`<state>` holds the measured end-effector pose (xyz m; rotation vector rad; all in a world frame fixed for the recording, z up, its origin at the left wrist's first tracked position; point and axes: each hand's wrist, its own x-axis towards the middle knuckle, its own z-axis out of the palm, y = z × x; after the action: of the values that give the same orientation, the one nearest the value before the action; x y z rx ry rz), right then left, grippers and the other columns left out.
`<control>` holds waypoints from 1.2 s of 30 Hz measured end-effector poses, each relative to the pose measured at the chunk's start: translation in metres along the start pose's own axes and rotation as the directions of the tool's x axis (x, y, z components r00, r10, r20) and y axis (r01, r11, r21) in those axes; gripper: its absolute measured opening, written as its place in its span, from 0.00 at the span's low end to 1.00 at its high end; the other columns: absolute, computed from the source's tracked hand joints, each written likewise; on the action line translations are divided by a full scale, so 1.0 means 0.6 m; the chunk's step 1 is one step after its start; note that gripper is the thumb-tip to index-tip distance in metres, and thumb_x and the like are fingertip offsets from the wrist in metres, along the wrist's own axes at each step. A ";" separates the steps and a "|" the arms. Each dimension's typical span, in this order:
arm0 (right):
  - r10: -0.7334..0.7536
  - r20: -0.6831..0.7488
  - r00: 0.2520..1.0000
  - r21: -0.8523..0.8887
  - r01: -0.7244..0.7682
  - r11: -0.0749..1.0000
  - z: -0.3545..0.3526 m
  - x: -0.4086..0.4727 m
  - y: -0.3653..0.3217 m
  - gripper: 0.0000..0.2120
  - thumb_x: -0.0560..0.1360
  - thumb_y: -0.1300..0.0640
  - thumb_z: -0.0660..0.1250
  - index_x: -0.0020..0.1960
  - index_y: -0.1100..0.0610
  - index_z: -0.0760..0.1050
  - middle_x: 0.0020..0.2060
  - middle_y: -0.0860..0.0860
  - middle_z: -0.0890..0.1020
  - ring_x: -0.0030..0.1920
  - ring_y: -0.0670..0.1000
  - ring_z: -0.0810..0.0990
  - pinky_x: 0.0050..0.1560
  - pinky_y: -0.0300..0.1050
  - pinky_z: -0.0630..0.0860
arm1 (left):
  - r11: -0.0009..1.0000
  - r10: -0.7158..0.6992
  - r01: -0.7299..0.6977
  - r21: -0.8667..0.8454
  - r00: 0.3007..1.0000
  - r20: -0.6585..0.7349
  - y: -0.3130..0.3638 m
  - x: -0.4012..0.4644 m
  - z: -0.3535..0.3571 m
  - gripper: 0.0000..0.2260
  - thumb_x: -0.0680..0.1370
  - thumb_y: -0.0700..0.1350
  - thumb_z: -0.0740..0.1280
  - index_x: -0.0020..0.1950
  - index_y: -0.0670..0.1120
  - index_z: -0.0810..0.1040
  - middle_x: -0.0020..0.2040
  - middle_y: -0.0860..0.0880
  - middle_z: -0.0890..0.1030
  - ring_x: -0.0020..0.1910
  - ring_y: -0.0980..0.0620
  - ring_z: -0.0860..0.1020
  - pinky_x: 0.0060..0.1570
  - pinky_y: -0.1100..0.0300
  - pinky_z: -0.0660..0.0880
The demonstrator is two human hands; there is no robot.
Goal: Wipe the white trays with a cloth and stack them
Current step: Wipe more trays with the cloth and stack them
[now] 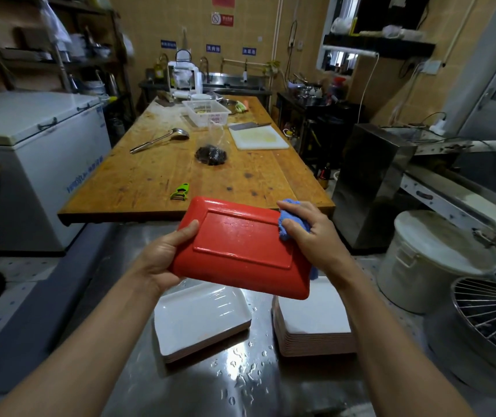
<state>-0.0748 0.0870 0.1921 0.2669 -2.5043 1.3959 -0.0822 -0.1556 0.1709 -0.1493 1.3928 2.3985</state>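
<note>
Wiping the red underside of a tray is the step in hand, judged from how things lie. Left hand grips the tray's left short edge, thumb on top, fingers hidden under. Right hand holds a bunched blue cloth pressed at the tray's far right corner; fingers curled round it. Tray is held up in the air, tilted, bottom facing the camera, above the steel surface.

Below: a short pile of white trays on the left w/ wet streaks inside, and a taller stack on the right, just beside. Water drops on the steel between and in front of them.

To do it well, prob.: sweep the cloth in long passes across the flat centre, then run it along the raised rim and into the corners where water sits. Keep the left grip firm so the tray doesn't swing. Which pile takes it next I can't tell; the streaked left one looks unwiped, so likely the right stack.
</note>
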 end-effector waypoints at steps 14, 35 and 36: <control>-0.178 0.015 0.984 -0.384 0.170 0.908 0.050 -0.081 0.031 0.23 0.78 0.52 0.54 0.73 0.52 0.63 0.74 0.51 0.61 0.74 0.46 0.52 0.74 0.47 0.53 | 0.944 -0.105 0.013 -0.329 0.959 -0.264 -0.026 0.007 0.017 0.07 0.77 0.48 0.66 0.46 0.45 0.77 0.29 0.46 0.83 0.25 0.50 0.81 0.21 0.57 0.76; -0.228 0.276 0.934 -0.424 0.331 0.843 0.153 -0.011 -0.072 0.23 0.82 0.50 0.52 0.76 0.47 0.56 0.76 0.43 0.55 0.76 0.44 0.49 0.73 0.50 0.47 | 0.928 0.209 -0.244 -0.281 0.967 -0.147 -0.069 -0.019 0.053 0.11 0.81 0.45 0.57 0.54 0.42 0.77 0.40 0.46 0.85 0.36 0.53 0.83 0.37 0.61 0.81; -0.227 0.268 0.936 -0.432 0.328 0.840 0.148 -0.007 -0.070 0.23 0.81 0.50 0.53 0.75 0.47 0.56 0.76 0.43 0.56 0.76 0.45 0.49 0.73 0.51 0.46 | 0.928 0.227 -0.261 -0.265 0.962 -0.152 -0.070 -0.019 0.050 0.11 0.81 0.44 0.57 0.54 0.42 0.77 0.40 0.46 0.85 0.36 0.53 0.83 0.37 0.60 0.81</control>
<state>-0.0711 -0.0106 0.1797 0.6726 -2.7319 0.6430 -0.0538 -0.1141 0.1551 -0.2057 1.1667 2.8340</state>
